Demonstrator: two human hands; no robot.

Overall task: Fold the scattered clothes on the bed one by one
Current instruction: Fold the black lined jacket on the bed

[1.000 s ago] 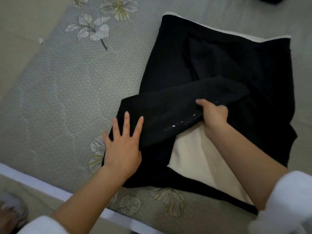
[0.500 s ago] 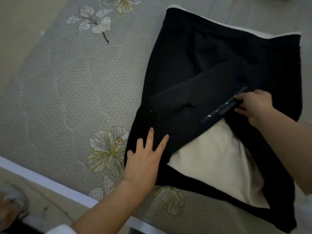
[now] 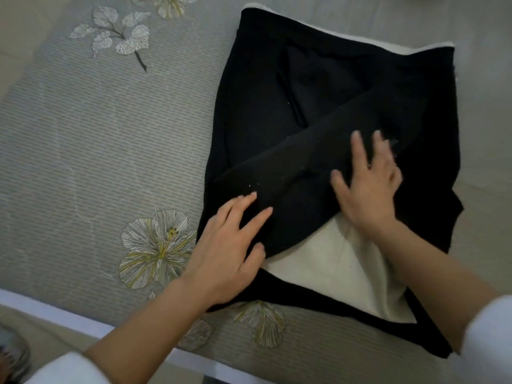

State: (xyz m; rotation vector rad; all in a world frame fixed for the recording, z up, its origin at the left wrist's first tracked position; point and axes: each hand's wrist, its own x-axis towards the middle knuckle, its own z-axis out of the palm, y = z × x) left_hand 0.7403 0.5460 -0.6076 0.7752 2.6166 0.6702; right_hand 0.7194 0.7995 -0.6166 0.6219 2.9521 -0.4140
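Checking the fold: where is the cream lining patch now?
Head view, lower right: the cream lining patch shows at the black garment's near end, right of the left hand, below the folded band and right hand.

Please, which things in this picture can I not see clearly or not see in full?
All in the head view:
- Black garment: too dark to tell its type; a folded band covers its middle.
- Right hand: its fingers are blurred by motion.
- The garment's near right corner: hidden under the right forearm and white sleeve.
- Object in the bottom left corner: blurred and cut off by the frame edge.
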